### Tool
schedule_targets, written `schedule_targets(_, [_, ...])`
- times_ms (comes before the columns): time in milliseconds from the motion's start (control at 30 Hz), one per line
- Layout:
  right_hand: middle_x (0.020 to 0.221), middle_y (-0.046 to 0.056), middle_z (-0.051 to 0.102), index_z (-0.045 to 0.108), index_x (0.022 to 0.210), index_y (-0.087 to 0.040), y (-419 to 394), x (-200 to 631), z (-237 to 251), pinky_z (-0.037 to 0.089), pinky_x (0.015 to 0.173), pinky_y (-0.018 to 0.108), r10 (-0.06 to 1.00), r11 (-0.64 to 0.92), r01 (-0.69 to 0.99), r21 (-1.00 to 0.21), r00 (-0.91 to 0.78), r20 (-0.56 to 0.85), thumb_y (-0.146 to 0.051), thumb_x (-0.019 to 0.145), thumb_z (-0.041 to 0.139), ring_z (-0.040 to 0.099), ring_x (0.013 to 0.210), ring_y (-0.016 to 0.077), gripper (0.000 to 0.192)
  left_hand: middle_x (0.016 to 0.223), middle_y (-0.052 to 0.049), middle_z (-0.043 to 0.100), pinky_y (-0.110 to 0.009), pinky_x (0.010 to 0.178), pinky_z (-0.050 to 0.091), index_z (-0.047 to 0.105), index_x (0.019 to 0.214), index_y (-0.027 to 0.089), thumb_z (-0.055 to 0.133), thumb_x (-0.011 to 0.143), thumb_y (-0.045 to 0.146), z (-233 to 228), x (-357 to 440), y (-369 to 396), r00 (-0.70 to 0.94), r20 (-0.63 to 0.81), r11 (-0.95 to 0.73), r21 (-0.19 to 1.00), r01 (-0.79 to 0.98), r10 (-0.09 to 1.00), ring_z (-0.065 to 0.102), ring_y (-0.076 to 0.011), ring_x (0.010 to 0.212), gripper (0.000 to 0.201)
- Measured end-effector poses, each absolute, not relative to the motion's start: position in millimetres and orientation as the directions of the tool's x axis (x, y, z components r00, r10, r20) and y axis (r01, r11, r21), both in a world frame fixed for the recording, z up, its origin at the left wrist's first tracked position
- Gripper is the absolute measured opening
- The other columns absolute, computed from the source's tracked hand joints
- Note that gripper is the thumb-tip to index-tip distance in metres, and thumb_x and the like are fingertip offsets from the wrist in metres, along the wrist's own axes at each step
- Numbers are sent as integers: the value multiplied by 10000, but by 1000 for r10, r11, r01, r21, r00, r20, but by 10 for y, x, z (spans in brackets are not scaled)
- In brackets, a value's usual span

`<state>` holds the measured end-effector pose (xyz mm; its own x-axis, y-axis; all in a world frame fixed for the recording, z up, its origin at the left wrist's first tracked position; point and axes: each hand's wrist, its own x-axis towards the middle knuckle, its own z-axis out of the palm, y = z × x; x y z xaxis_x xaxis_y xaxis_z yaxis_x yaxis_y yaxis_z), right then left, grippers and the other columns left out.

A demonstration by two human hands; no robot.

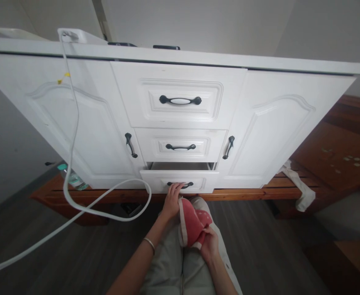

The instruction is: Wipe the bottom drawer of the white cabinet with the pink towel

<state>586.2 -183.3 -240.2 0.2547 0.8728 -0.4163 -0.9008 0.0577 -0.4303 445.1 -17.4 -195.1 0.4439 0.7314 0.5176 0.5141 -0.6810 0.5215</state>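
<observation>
Two hands are busy low in front of a white cabinet (pixel 180 123). Far off to the left of the left hand, a white cable (pixel 75 135) droops from the cabinet top and loops along the floor, with a bottle (pixel 72 177) tucked under the cabinet edge. The left hand (pixel 171 200) has its fingers curled over the dark handle (pixel 180 185) of the bottom drawer (pixel 180 180), which stands slightly out, a gap showing above its front. That handle runs side to side, directly ahead of the left hand. Just right of it, touching the wrist, the right hand (pixel 210 245) is closed on a folded pink cloth (pixel 192 223), nearer the body than the drawer. Further right lies a wooden bench (pixel 330 159).
</observation>
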Motion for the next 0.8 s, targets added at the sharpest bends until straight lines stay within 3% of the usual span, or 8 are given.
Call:
schedule_targets(67, [762, 15, 762, 689, 747, -177, -1806, 5829, -2431, 554, 706, 319, 853, 69, -923, -379, 252, -457, -118, 507, 678, 681, 696, 186, 247, 1410, -85, 496, -499, 1210, 335, 455, 1450, 243, 480, 816, 44, -1916, 4524, -29, 425, 527, -675, 524, 519, 736, 380, -257, 1382, 665])
schedule_targets(200, [753, 4, 762, 700, 747, -186, -1784, 5852, -2447, 547, 703, 302, 834, 96, -913, -397, 291, -469, -125, 528, 723, 675, 690, 179, 229, 1387, -81, 503, -511, 1196, 349, 460, 1435, 244, 480, 790, 25, -1850, 4625, 159, 409, 552, -683, 516, 517, 727, 396, -265, 1367, 681])
schedule_targets(467, [980, 57, 797, 777, 917, -173, -1764, 5793, -2386, 543, 916, 352, 844, -20, -888, -460, 232, -483, -278, 557, 877, 720, 919, 232, 388, 1380, -94, 510, -502, 1195, 329, 471, 1408, 209, 518, 743, 31, -1786, 4679, 229, 409, 565, -694, 524, 493, 717, 394, -263, 1361, 690])
schedule_targets(567, [959, 69, 799, 783, 916, -170, -1764, 5763, -2418, 556, 889, 371, 843, -61, -881, -469, 206, -497, -302, 555, 896, 730, 892, 246, 401, 1381, -92, 529, -499, 1175, 354, 501, 1371, 221, 531, 787, 88, -1757, 4651, 204, 368, 563, -673, 611, 416, 740, 429, -256, 1351, 601])
schedule_targets(700, [954, 66, 799, 784, 927, -187, -1767, 5753, -2448, 578, 827, 396, 838, -53, -880, -472, 218, -501, -324, 568, 898, 738, 874, 271, 401, 1429, -101, 527, -498, 1125, 407, 522, 1355, 245, 537, 872, 215, -1750, 4505, -114, 179, 557, -585, 773, 245, 811, 466, -264, 1354, 484])
schedule_targets(800, [960, 72, 797, 784, 930, -183, -1764, 5760, -2454, 582, 828, 393, 844, -56, -887, -459, 203, -496, -341, 578, 898, 739, 895, 274, 402, 1305, -99, 613, -462, 1062, 460, 578, 1272, 219, 523, 883, 254, -1877, 4398, -703, 122, 438, -452, 882, 133, 891, 564, -258, 1243, 394])
